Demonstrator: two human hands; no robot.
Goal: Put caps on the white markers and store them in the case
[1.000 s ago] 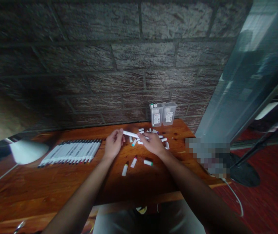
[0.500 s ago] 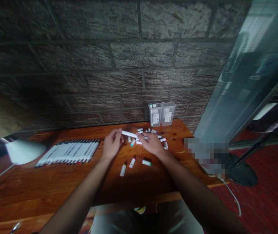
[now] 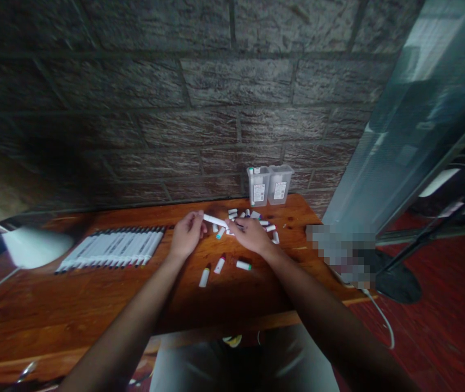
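Both my hands hold one white marker [image 3: 215,220] level above the wooden table [image 3: 93,294]. My left hand [image 3: 187,237] pinches its left end, my right hand [image 3: 249,235] grips its right end. Under and behind my right hand lies a scatter of several white marker caps [image 3: 265,225]. Three more caps lie nearer me: one [image 3: 204,276], another [image 3: 219,265] and a green-tipped one [image 3: 243,265]. A neat row of several white markers [image 3: 112,249] lies side by side to the left.
Two clear plastic containers [image 3: 269,185] stand against the brick wall at the back. A white lamp head [image 3: 32,245] sits at the left edge. A black stand base [image 3: 398,283] and a white cable [image 3: 383,321] are on the red floor to the right.
Both hands still hold the marker; my view has shifted slightly, so everything sits a little higher and more to the left in the picture. My right hand has slid a little along the marker.
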